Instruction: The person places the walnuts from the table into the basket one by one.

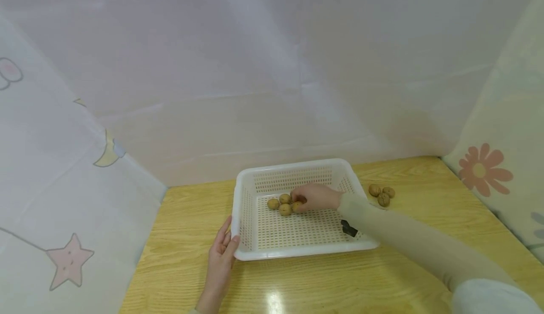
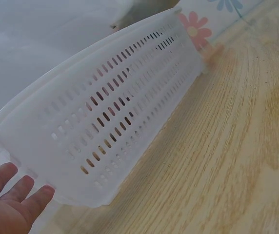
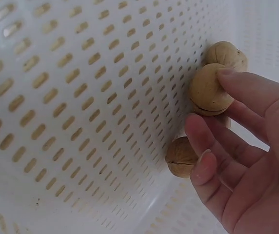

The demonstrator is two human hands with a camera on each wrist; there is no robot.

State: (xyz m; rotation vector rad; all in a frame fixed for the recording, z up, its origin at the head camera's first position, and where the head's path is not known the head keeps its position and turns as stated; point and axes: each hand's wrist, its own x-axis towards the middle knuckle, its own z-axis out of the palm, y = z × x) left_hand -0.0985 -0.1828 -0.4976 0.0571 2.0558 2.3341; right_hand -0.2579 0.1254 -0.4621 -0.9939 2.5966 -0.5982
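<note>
A white plastic basket (image 1: 297, 256) with slotted walls and floor stands on the table. At its left front corner my left hand (image 1: 221, 257) holds the rim, thumb on top; in the left wrist view its fingers (image 2: 20, 190) lie against the outer wall. My right hand (image 1: 318, 196) reaches into the basket. The right wrist view shows it pinching a walnut (image 3: 210, 92) between thumb and fingers. Right beside that one, another walnut (image 3: 180, 157) and a further walnut (image 3: 227, 54) rest on the basket floor. In the head view several walnuts (image 1: 285, 209) cluster left of the right hand.
Three loose walnuts (image 1: 384, 199) lie on the wooden table (image 1: 182, 238) beyond the basket's right side. A pale cloth (image 1: 263, 92) hangs behind the table and along both sides. A small black object (image 1: 349, 229) shows below the right forearm, over the basket's right part.
</note>
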